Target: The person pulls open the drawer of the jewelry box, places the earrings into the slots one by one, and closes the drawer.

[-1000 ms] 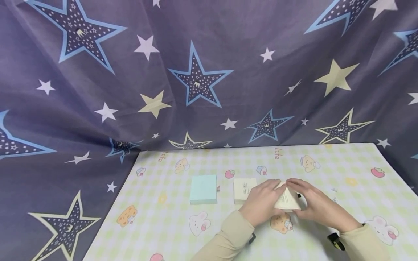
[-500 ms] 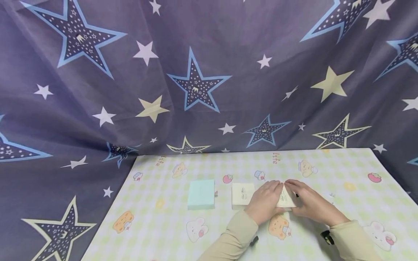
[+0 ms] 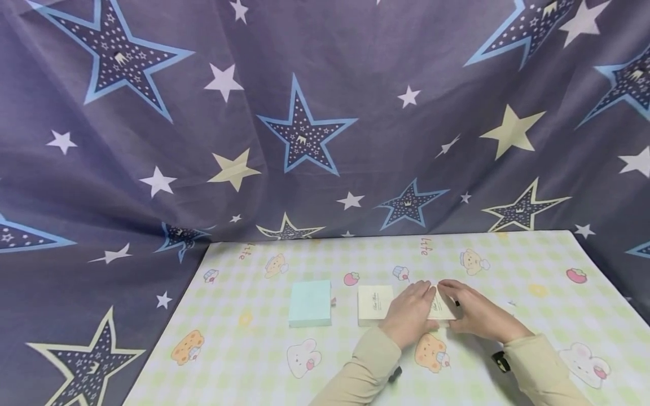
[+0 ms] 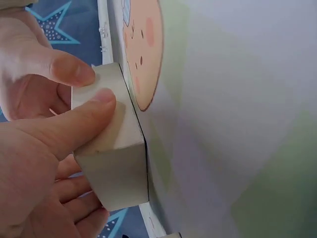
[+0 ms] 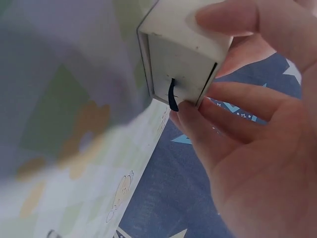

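Note:
A cream box [image 3: 443, 310] with small dark lettering on top lies on the table between both hands. My left hand [image 3: 411, 313] grips it from the left, thumb [image 4: 94, 116] on the near side and fingers behind. From the right, my right hand [image 3: 474, 310] holds the same box, its thumb on the near side too. In the right wrist view the box's end shows an inset drawer front [image 5: 181, 64] with a dark ribbon tab [image 5: 173, 95]; a fingertip [image 5: 190, 111] touches beside the tab. Part of the top is hidden by the hands.
A second cream lettered box [image 3: 374, 304] lies just left of my left hand. Further left is a mint-green box [image 3: 310, 303] with a small tab on its right side. A checked cartoon cloth [image 3: 244, 361] covers the table; a starry curtain [image 3: 325, 203] hangs behind.
Both hands and the held box have shifted slightly left and away, towards the second cream box, and the held box sits straighter. The head view has tilted a little.

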`<action>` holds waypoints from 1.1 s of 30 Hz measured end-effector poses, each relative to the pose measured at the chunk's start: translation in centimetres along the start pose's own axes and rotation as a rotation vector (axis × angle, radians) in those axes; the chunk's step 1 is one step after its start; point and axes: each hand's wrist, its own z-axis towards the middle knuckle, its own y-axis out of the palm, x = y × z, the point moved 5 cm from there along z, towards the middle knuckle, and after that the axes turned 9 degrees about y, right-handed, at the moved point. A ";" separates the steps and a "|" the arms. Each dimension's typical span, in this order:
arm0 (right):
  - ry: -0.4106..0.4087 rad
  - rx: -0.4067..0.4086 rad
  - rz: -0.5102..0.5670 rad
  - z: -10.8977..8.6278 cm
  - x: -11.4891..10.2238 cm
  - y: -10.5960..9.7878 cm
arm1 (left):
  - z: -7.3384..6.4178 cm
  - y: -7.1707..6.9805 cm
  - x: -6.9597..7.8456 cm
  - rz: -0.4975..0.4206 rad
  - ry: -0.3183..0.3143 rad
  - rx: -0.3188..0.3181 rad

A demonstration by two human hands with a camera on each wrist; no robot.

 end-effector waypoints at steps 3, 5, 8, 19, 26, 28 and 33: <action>0.005 -0.001 -0.002 0.2 -0.1 0.0 | -0.1 -0.1 0.0 0.011 -0.007 -0.007; 0.005 -0.009 -0.005 0.3 -0.3 0.0 | -0.1 -0.3 0.0 0.020 -0.015 -0.013; 0.003 -0.014 -0.018 0.3 -0.5 -0.1 | -0.1 -0.5 0.0 0.024 -0.020 -0.020; 0.021 -0.026 0.051 -0.6 -0.6 0.2 | -0.5 -0.6 -0.2 0.007 0.004 0.025; -0.069 0.060 0.016 -0.4 -2.4 0.1 | -2.2 -1.4 -1.1 0.004 0.004 0.086; -0.080 0.060 0.016 -0.1 -3.0 0.4 | -2.9 -1.8 -1.5 0.003 0.005 0.095; -0.085 0.039 0.037 0.6 -4.2 1.1 | -4.4 -2.6 -2.9 -0.028 0.002 0.114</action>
